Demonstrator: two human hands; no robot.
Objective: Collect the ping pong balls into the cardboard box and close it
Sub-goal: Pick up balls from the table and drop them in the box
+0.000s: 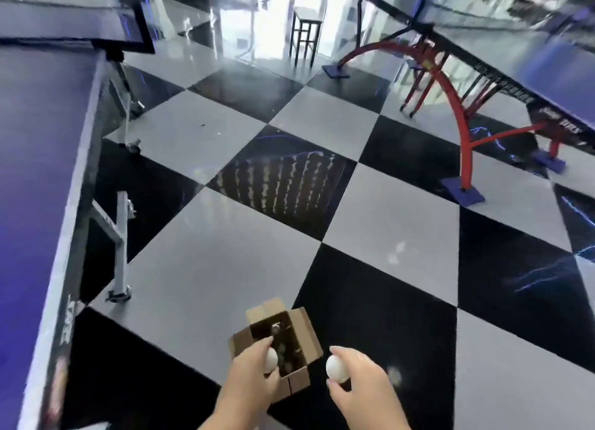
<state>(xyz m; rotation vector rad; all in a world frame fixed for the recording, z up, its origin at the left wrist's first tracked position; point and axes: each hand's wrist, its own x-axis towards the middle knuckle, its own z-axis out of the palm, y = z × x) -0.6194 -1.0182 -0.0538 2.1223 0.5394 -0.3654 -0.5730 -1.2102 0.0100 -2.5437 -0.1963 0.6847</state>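
A small brown cardboard box (301, 328) stands on the checkered floor near the bottom middle, its flaps open. Its inside is dark and I cannot make out what lies in it. My left hand (249, 376) hovers over the box's near left corner, fingers closed around a white ping pong ball (272, 358). To the right of the box, my right hand (359, 379) holds a second white ping pong ball (335, 367) between thumb and fingers, apart from the box.
A blue ping pong table (35, 178) with grey wheeled legs runs along the left. Another table on red curved legs (458, 114) stands at the right. A dark stool (304, 33) is at the back. Black and grey floor tiles (225, 268) lie between.
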